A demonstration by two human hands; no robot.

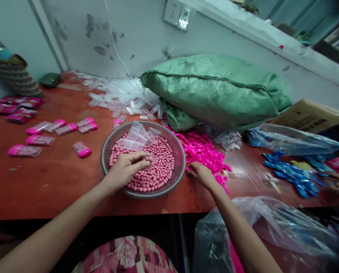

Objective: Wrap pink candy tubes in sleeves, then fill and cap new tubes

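Note:
My left hand point(130, 167) is over a round metal bowl point(181, 167) of small pink balls point(160, 163). Its thumb and fingers are pinched together, and what they hold is too blurred to make out. Several clear plastic cases point(135, 136) lie on the balls at the back of the bowl. To the right of the bowl, my right hand point(201, 175) reaches down at the near left edge of a heap of bright pink caps point(205, 151). Its fingers are curled inward, and their tips are partly hidden.
Filled cases with pink caps point(41, 140) lie at the left. Behind the bowl are loose clear cases point(124, 98) and a large green sack point(214, 91). Blue wrapped pieces point(292, 174) and another person's hand point(338, 185) are at the right. Plastic bags point(271, 227) hang over the front edge.

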